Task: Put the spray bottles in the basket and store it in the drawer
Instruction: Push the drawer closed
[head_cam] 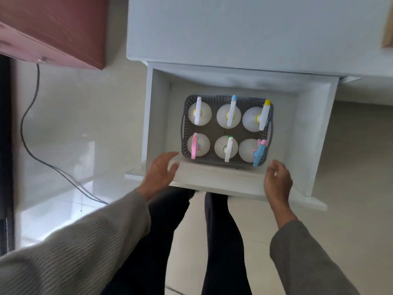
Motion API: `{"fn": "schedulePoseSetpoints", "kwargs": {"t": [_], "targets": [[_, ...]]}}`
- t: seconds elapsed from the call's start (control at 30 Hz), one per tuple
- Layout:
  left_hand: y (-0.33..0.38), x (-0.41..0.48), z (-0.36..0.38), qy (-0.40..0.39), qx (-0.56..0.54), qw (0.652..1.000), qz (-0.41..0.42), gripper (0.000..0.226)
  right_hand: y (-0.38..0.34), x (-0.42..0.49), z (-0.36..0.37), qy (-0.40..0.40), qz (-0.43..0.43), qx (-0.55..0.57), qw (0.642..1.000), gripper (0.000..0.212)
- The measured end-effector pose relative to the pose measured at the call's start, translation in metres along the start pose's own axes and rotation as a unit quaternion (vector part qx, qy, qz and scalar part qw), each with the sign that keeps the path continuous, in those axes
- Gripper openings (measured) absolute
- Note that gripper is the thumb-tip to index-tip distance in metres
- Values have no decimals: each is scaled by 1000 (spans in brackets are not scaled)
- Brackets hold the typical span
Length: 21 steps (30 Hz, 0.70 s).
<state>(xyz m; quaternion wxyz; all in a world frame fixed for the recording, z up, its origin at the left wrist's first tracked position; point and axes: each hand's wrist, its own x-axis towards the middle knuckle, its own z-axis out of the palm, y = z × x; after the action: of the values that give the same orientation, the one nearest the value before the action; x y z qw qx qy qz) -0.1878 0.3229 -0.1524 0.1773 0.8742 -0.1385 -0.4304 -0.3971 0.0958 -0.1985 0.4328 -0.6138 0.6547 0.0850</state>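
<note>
1. A white desk (255, 28) fills the far side; the frame cuts off its far and right edges.
2. Its drawer (158, 124) is pulled out towards the person, and its far end is shadowed under the desk top.
3. The grey perforated basket (225, 161) sits on the drawer floor, close to the near front panel.
4. The left hand (161, 173) hovers over the left part of the front panel with its fingers spread. It is blurred, so contact is unclear.
5. The right hand (277, 182) is over the right part of the panel, its fingers loosely curled and gripping nothing visible.
6. Six pale spray bottles (251, 119) stand upright in the basket in two rows of three. Their trigger heads hide the necks.
7. A dark cable (29, 103) trails across the floor on the left, and a sleeve hides its near end.
</note>
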Motion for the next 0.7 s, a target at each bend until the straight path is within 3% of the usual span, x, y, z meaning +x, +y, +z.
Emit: {"fn": "schedulePoseSetpoints", "kwargs": {"t": [0.2, 0.37, 0.5, 0.7], "targets": [[-15, -79, 2, -65, 164, 978, 113, 57, 11, -94, 1, -36, -105, -90, 990, 42], [-30, -98, 19, -117, 279, 941, 154, 74, 28, -143, 15, -79, -235, -217, 944, 52], [-39, -97, 35, -123, 334, 924, 141, 80, 54, -156, 28, -113, -246, -321, 907, 65], [-47, -94, 52, -125, 357, 918, 121, 84, 71, -144, 28, -70, -250, -374, 890, 73]]}}
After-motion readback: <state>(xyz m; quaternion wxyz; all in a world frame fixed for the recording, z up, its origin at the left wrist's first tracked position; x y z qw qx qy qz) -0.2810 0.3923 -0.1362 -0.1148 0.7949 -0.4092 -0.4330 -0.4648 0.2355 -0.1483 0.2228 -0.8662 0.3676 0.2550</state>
